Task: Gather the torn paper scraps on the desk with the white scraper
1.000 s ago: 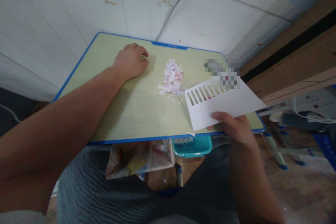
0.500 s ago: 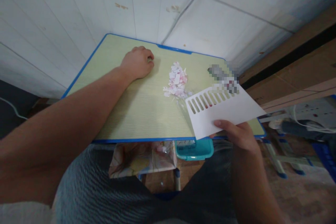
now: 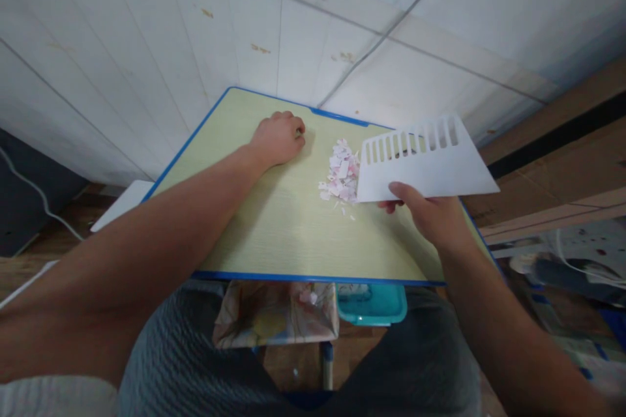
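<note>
My left hand (image 3: 278,138) rests on the left part of the tabletop with its fingers curled in. Whatever lies inside those fingers, if anything, is hidden. My right hand (image 3: 423,212) pinches the lower edge of a white slotted card (image 3: 415,172), thumb on the near face and fingers beneath. A row of long rounded slots runs along the card's far edge. Between my hands lies a loose heap of small white and pink paper pieces (image 3: 341,172). The card is held tilted above the table at the heap's right side and hides part of the tabletop.
The pale yellow-green table (image 3: 283,228) has a blue rim and stands against a white wall. Below its front edge are a patterned fabric container (image 3: 278,332) and a turquoise plastic basket (image 3: 374,319). Cardboard boxes (image 3: 562,163) are on the right. A cable (image 3: 391,29) runs down the wall.
My right hand has raised the slotted card farther over the table and levelled its lower edge. My left hand keeps its curled pose. The whole view has shifted slightly.
</note>
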The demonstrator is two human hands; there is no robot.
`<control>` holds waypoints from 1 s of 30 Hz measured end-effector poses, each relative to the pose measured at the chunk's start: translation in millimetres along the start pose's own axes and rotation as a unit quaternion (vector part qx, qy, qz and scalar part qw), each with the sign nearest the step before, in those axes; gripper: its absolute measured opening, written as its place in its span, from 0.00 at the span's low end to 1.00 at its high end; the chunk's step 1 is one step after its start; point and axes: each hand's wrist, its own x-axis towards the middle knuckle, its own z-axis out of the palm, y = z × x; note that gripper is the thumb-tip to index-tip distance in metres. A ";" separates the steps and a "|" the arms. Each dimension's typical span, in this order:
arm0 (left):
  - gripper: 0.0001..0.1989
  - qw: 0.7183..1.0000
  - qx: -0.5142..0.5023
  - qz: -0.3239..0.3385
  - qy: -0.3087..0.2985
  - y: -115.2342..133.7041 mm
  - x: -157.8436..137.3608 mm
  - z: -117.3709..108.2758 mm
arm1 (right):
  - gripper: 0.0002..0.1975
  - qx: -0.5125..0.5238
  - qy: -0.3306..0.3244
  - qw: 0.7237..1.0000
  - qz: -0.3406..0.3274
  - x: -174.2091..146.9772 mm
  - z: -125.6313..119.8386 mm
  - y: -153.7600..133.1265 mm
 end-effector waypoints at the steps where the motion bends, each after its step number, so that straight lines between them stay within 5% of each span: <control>1: 0.19 1.000 0.002 0.001 0.002 -0.4 -0.2 0.4 | 0.19 -0.006 -0.020 1.000 -0.012 9.9 6.5 -2.3; 6: 0.19 1.000 0.016 -0.006 -0.004 0.2 -2.4 -2.4 | 0.19 -0.035 -0.108 0.991 -0.069 46.6 30.9 1.2; 11: 0.18 1.000 0.019 -0.005 -0.015 4.0 -4.3 -7.0 | 0.22 -0.060 -0.055 0.994 -0.068 67.3 23.5 10.1; 18: 0.18 1.000 0.023 -0.002 -0.003 3.6 -3.4 -3.9 | 0.23 -0.014 -0.140 0.988 -0.063 57.7 29.8 13.2; 23: 0.18 1.000 0.011 -0.008 0.006 1.7 -1.3 -0.3 | 0.22 -0.013 -0.046 0.998 -0.043 54.1 25.9 13.5; 30: 0.18 1.000 -0.001 -0.008 0.007 0.1 -1.2 -0.7 | 0.25 -0.007 -0.084 0.996 -0.040 46.7 44.7 10.5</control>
